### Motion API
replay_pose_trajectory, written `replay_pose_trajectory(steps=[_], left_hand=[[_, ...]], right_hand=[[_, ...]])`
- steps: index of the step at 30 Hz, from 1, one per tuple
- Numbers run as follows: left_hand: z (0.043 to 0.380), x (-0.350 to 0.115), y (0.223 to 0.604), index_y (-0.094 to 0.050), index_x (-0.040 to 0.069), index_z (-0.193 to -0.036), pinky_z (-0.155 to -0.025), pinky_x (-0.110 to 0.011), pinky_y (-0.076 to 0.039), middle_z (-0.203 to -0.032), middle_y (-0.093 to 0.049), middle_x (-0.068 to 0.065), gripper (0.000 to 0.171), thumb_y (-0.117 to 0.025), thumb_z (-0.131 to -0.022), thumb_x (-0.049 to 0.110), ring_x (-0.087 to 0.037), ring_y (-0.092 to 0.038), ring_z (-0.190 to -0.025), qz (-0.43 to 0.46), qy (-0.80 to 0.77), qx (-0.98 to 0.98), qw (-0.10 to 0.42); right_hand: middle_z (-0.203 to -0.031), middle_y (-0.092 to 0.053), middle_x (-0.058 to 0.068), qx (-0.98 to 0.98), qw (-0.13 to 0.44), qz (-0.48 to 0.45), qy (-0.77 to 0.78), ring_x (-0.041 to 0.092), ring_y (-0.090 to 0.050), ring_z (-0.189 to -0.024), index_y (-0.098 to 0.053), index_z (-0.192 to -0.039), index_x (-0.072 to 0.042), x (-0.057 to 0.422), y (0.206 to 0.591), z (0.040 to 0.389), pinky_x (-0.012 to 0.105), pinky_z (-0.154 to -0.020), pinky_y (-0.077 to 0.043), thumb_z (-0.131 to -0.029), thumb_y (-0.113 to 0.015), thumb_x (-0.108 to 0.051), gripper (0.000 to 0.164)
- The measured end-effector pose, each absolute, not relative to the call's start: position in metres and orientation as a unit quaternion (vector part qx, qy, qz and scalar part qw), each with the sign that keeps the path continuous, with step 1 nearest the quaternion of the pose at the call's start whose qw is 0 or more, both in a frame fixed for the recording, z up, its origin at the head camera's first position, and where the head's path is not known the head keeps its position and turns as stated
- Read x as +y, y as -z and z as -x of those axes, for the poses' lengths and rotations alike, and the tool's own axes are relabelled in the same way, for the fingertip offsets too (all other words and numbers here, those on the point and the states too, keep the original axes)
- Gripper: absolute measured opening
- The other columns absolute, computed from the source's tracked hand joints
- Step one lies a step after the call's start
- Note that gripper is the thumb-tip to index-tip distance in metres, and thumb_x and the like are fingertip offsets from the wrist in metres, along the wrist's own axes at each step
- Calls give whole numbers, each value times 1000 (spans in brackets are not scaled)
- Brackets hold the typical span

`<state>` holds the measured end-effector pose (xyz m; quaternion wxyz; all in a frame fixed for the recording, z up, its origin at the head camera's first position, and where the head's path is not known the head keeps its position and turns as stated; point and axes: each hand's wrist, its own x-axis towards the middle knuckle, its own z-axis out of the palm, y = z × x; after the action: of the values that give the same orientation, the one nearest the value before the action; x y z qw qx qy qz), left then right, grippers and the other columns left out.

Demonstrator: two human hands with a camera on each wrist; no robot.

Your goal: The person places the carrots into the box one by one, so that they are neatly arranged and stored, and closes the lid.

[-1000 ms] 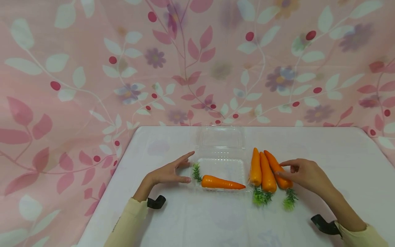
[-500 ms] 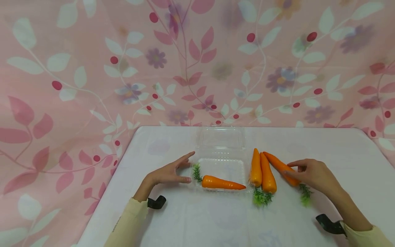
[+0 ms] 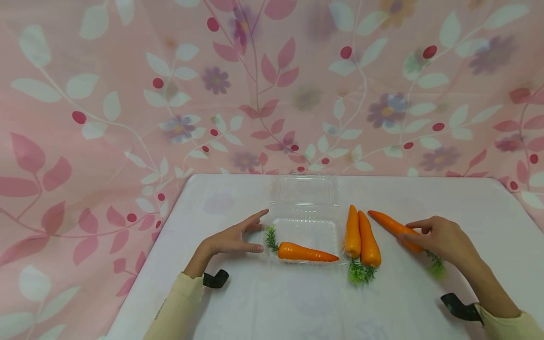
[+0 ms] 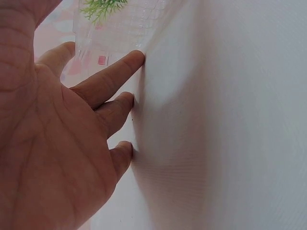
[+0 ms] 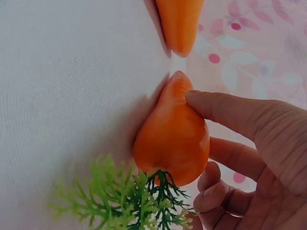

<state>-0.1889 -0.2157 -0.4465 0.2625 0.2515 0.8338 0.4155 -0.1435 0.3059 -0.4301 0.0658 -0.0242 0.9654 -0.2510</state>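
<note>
A person's right hand (image 3: pixel 442 238) pinches a slanting orange carrot (image 3: pixel 388 224) between thumb and fingers at the right of a white-covered table (image 3: pixel 314 307), the tip pointing far and left, the green top toward the near right. A wedge of white cloth separates it from two more carrots, the left one (image 3: pixel 352 231) and the right one (image 3: pixel 369 241), which lie side by side and touching, tips far, leafy tops (image 3: pixel 361 271) near. The left one lies just beside the right edge of a clear plastic container (image 3: pixel 303 231), leaving little room between. Inside, another carrot (image 3: pixel 303 251) stretches along the near edge, its tip at the near right corner and its greenery (image 3: pixel 271 238) at the left rim. The left hand (image 3: pixel 233 238) waits just beyond that rim, fingers spread and gripping nothing; whether a fingertip touches the plastic cannot be told. The container's open lid (image 3: pixel 303 191) lies flat behind it, reaching almost to the table's far edge, where a pink floral backdrop (image 3: pixel 272 94) rises. White cloth runs from the container to the near side, and more spreads between the right hand and the table's right edge.
</note>
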Motion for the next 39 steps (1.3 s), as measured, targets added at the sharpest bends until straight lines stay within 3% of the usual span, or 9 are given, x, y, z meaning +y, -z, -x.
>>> replay_pose_trajectory(steps=[9, 17, 27, 39], left_hand=[[189, -216, 448, -15, 33, -159, -110, -63, -23, -161, -23, 0, 98, -79, -85, 38, -25, -33, -142, -250, -420, 832, 262], [189, -218, 450, -15, 33, -159, -110, -63, -23, -161, -23, 1, 98, -79, -84, 37, -24, -32, -142, -245, -422, 832, 264], [190, -218, 452, -15, 34, -159, -111, -63, -23, -162, -22, 3, 98, -79, -85, 37, -22, -32, -142, -249, -421, 832, 263], [188, -217, 451, -15, 33, -159, -111, -63, -23, -161, -24, 1, 97, -78, -86, 34, -22, -33, -142, -250, -417, 835, 258]], right_hand=[[-85, -55, 11, 968, 45, 29, 245, 25, -45, -72, -73, -113, 0, 309, 432, 145, 32, -56, -37, -82, -80, -38, 50], [-87, -55, 15, 972, -1, 44, 230, 28, -46, -76, -73, -112, 0, 308, 438, 144, 32, -54, -41, -77, -82, -20, 41], [-95, -55, 23, 970, -21, 24, 240, 38, -46, -84, -72, -115, -3, 311, 446, 145, 46, -60, -41, -76, -81, -10, 40], [-83, -53, 16, 963, -51, 15, 263, 28, -42, -69, -75, -104, -3, 312, 455, 147, 32, -49, -31, -81, -67, 1, 24]])
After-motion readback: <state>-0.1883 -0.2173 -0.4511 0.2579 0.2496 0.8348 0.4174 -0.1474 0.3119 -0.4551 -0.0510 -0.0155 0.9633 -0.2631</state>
